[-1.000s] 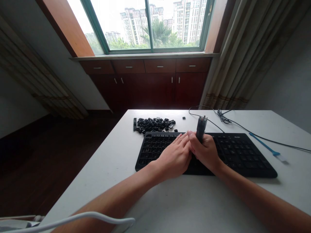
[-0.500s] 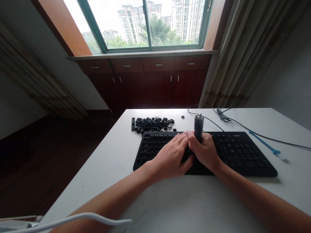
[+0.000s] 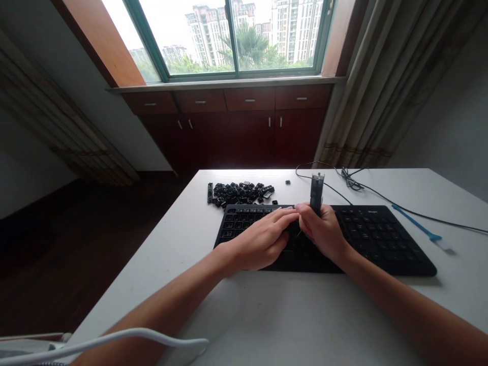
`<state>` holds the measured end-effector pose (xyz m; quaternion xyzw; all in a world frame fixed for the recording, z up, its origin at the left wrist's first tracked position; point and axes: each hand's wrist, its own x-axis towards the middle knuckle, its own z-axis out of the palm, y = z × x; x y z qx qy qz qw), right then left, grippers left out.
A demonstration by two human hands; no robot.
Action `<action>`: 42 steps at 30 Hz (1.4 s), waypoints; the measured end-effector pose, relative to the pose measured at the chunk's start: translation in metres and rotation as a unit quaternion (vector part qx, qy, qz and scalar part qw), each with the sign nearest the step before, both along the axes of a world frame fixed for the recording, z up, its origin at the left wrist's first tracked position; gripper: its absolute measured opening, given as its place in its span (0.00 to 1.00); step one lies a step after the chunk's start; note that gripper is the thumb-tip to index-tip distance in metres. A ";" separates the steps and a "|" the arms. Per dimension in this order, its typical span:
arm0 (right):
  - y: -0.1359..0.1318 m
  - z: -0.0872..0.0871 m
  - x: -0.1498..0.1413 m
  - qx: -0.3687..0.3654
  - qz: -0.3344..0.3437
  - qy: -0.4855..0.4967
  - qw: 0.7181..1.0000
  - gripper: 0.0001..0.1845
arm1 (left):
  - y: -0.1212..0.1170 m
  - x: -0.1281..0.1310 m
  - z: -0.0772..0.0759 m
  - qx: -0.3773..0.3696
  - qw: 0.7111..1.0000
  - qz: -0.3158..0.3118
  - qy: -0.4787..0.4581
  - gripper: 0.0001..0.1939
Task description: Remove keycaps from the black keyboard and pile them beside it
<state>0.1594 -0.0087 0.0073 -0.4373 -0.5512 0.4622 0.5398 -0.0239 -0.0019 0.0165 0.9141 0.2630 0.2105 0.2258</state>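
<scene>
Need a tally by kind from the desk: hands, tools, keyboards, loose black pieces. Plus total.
Hands: 2 (left hand, right hand)
Tools: 2 (black tool, blue-handled tool)
Keyboard: 1
Total: 5, excluding the loose black pieces; pile too jumbled to count.

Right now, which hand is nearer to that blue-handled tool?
Right hand: it is over the keyboard's middle, left of the blue-handled tool; the left hand is farther left, over the keyboard's left half.

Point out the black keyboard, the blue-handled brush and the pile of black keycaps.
Black keyboard [image 3: 382, 237]: head view, its right side.
Blue-handled brush [image 3: 419, 226]: head view, its handle.
Pile of black keycaps [image 3: 240, 194]: head view, its middle.
</scene>
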 end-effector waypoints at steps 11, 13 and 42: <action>0.001 0.003 0.005 0.004 0.081 -0.024 0.996 0.28 | 0.010 -0.001 -0.018 0.095 0.991 0.086 0.043 0.18; 0.001 0.004 0.005 0.005 0.080 -0.030 0.996 0.28 | 0.009 0.000 -0.019 0.102 0.989 0.086 0.061 0.19; -0.002 0.003 0.004 0.020 0.086 -0.022 0.996 0.27 | 0.006 -0.001 -0.012 0.109 0.987 0.075 0.095 0.20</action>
